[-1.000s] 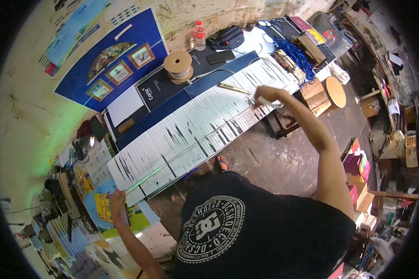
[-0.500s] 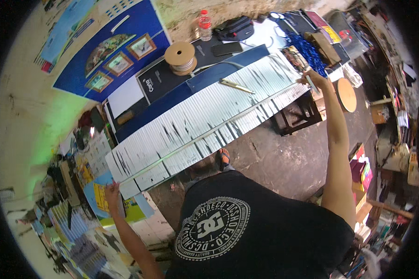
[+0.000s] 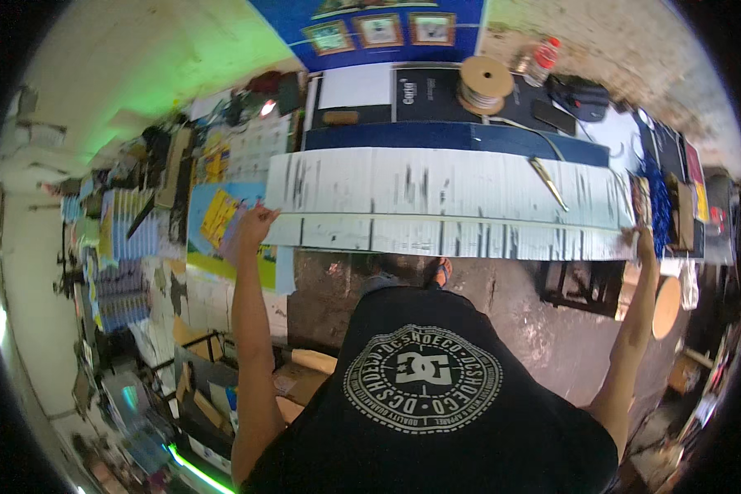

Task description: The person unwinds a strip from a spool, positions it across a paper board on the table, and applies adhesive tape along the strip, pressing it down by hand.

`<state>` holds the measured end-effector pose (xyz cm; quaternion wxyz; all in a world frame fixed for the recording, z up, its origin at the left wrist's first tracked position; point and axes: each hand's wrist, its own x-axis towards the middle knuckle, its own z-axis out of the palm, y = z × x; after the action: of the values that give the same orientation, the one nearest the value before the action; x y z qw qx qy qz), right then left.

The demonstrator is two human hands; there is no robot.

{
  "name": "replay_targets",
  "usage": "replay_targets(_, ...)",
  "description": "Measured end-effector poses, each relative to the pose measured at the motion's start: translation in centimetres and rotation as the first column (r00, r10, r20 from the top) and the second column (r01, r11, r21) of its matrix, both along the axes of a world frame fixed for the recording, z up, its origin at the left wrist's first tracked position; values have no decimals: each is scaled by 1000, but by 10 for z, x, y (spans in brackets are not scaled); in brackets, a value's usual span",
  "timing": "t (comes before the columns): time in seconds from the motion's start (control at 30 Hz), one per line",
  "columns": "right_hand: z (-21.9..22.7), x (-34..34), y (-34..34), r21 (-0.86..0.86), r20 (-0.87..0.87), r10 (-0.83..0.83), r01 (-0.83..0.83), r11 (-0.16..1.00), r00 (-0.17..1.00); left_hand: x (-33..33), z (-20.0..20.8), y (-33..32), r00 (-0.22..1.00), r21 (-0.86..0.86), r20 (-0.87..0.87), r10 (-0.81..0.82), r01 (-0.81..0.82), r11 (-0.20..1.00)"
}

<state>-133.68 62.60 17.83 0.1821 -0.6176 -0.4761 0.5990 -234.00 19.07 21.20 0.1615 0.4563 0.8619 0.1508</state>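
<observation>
A long white ribbed panel (image 3: 346, 181) with dark streaks lies across the worktable in front of me. Over it runs a thin pale strip (image 3: 436, 219), straight and taut from one end to the other. At the left end, the fingers of my left hand (image 3: 258, 221) are closed on the strip. My right hand (image 3: 644, 239) is at the other end, its fingers bent around the strip's end, somewhat blurred. On the panel, nearer the right, rests a slim gold-coloured tool (image 3: 548, 184), perhaps a cutter.
Behind the panel stand a cardboard spool (image 3: 486, 82) of pale cord, a red-capped bottle (image 3: 543, 62), a black pouch (image 3: 579, 97) and a phone (image 3: 554, 117). Blue tinsel (image 3: 655, 198) hangs at the right. A dark stool (image 3: 580, 284) is below the table edge; a round wooden disc (image 3: 666, 307) is beyond it.
The whole view has turned, so the panel now lies level instead of slanted. Both hands stay at the strip's ends. A pale, pen-like object seen at my right hand earlier no longer shows clearly.
</observation>
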Motion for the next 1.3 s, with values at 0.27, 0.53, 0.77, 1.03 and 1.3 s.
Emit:
replay_targets(0.27, -21, 20, -17, 168, -135, -270, 291, 942, 953, 38, -34, -4, 873, 464, -438, 216, 14, 886)
replay_targets(0.53, 49, -21, -41, 469, -215, -227, 305, 829, 950, 39, 51, 23, 883, 512, 55, 466, -426, 746)
replay_targets(0.77, 68, -84, -57, 273, -350, -396, 497, 824, 849, -17, 22, -30, 937, 438, 199, 288, -348, 829)
replay_targets(1.03, 85, -85, -59, 496, 159, -397, 274, 824, 904, -30, 22, -25, 961, 364, 133, 242, -275, 890)
replay_targets(1.3, 174, -179, -40, 645, 753, -314, -551, 530, 579, 101, 215, 36, 951, 615, 306, -49, -158, 773)
